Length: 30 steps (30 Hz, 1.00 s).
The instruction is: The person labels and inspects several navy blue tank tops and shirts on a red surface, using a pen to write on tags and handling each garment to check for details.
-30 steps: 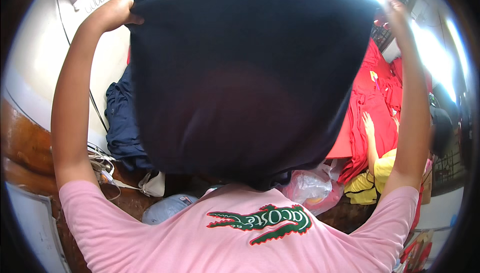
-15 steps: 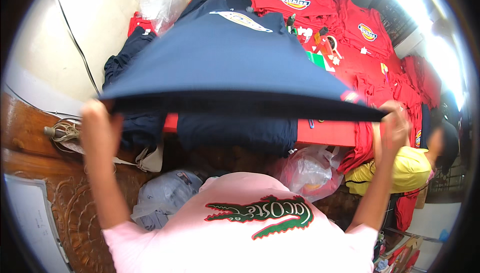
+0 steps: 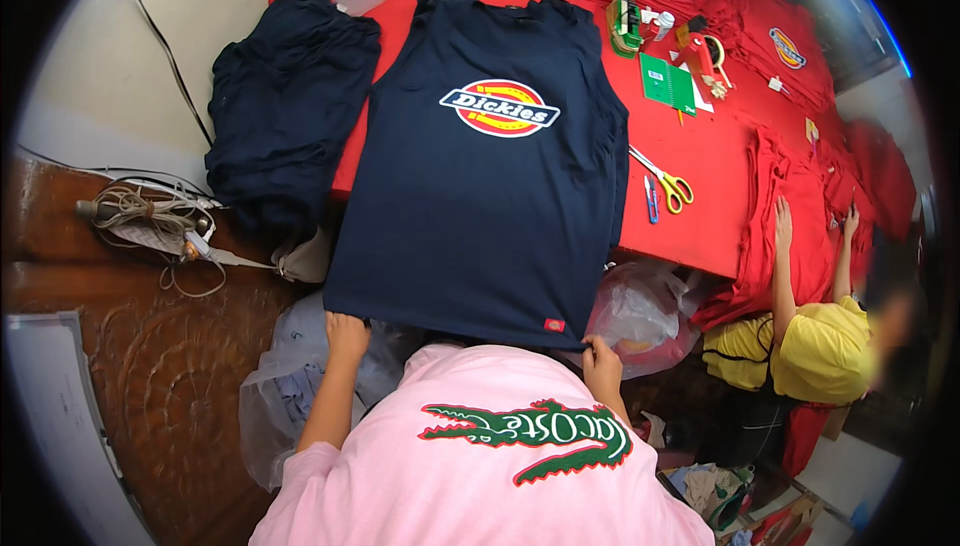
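A navy sleeveless shirt with an oval chest print lies spread over the red-covered table, its hem hanging past the near edge toward me. My left hand pinches the hem's left corner. At the right corner, my right hand grips the hem between thumb and fingers. The fabric is drawn fairly flat between them. A small red tag sits near the right end of the hem.
Navy garments are piled on the left; red shirts are stacked at the far right. Scissors, thread snips, a green notebook and tape dispensers lie right of the shirt. A co-worker in yellow handles red garments.
Both hands have come down and closer together, toward my body. The shirt, raised and blurred before, now lies flat with its print facing up, and the scissors beside it are uncovered.
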{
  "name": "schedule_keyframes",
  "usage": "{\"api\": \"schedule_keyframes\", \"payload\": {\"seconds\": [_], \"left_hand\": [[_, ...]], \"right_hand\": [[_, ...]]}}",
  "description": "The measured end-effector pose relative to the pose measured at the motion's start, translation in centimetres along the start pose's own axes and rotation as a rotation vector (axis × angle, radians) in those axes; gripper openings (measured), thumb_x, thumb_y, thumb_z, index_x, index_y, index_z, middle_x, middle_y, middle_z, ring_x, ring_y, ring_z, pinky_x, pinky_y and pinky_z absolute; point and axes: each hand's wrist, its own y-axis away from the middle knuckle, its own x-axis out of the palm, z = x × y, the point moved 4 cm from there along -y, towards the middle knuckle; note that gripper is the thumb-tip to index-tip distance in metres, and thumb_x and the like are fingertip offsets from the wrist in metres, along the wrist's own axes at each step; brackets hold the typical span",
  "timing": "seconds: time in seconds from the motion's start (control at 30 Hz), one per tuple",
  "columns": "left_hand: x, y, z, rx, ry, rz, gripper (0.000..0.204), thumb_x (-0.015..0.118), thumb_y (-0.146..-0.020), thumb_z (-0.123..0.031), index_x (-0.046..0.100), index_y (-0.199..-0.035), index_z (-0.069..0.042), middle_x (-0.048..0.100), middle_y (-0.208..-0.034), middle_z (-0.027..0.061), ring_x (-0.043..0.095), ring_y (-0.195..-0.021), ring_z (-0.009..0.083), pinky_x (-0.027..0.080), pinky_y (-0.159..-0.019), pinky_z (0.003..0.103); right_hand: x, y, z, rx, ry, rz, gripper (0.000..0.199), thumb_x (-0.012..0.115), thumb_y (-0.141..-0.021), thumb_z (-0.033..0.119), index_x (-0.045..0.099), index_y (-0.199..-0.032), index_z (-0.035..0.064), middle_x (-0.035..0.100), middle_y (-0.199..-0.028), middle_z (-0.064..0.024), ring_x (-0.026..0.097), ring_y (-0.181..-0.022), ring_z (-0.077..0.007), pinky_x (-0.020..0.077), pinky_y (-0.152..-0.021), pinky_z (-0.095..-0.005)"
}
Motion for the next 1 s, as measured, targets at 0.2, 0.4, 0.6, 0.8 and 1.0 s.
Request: {"api": "schedule_keyframes", "payload": {"seconds": [0.2, 0.4, 0.6, 0.8, 1.0], "left_hand": [[-2.3, 3.2, -1.8, 0.036, -0.146, 0.206, 0.050, 0.081, -0.082, -0.018, 0.071, -0.126, 0.004, 0.071, -0.126, 0.0229, 0.063, -0.131, 0.0366, 0.037, -0.120, 0.051], [-7.8, -10.6, -1.8, 0.009, 0.805, 0.216, 0.042, 0.078, -0.086, -0.010, 0.073, -0.127, 0.001, 0.077, -0.094, 0.0138, 0.076, -0.094, 0.0250, 0.058, -0.092, 0.038], [-18.3, -31.2, -5.3, 0.098, 0.781, -0.259, 0.043, 0.079, -0.088, -0.009, 0.070, -0.130, -0.002, 0.069, -0.128, 0.0145, 0.068, -0.120, 0.0258, 0.055, -0.098, 0.036], [-18.1, -39.1, -6.6, 0.246, 0.753, -0.125, 0.051, 0.084, -0.082, -0.010, 0.072, -0.131, -0.007, 0.073, -0.121, 0.0115, 0.064, -0.123, 0.0301, 0.049, -0.106, 0.040], [-18.6, -43.7, -8.4, 0.276, 0.491, -0.041, 0.051, 0.088, -0.079, -0.017, 0.075, -0.128, -0.011, 0.073, -0.114, 0.0080, 0.064, -0.115, 0.0251, 0.047, -0.104, 0.038]], "right_hand": [[0.4, 0.4, -0.8, 0.063, 0.022, 0.434, 0.016, 0.069, -0.091, 0.019, 0.073, -0.105, 0.0128, 0.074, -0.086, -0.0160, 0.074, -0.080, -0.0354, 0.0556, -0.072, -0.0465], [-6.1, -16.0, 6.4, -0.317, -0.259, -0.290, 0.010, 0.071, -0.091, 0.005, 0.071, -0.102, 0.0049, 0.064, -0.076, -0.0076, 0.062, -0.068, -0.0219, 0.0503, -0.066, -0.0357], [-8.9, -29.0, 15.6, -0.106, 0.040, -0.013, 0.039, 0.082, -0.090, 0.034, 0.073, -0.115, 0.0053, 0.056, -0.067, -0.0089, 0.054, -0.059, -0.0206, 0.0446, -0.060, -0.0369], [-13.6, -32.8, 10.3, -0.055, -0.149, 0.223, 0.024, 0.085, -0.087, 0.015, 0.069, -0.094, -0.0011, 0.053, -0.073, 0.0029, 0.050, -0.068, -0.0065, 0.0409, -0.061, -0.0277], [-12.1, -36.1, 9.6, -0.018, -0.345, -0.096, 0.013, 0.079, -0.093, 0.011, 0.074, -0.095, -0.0001, 0.061, -0.079, 0.0013, 0.052, -0.069, -0.0051, 0.0434, -0.062, -0.0256]]}}
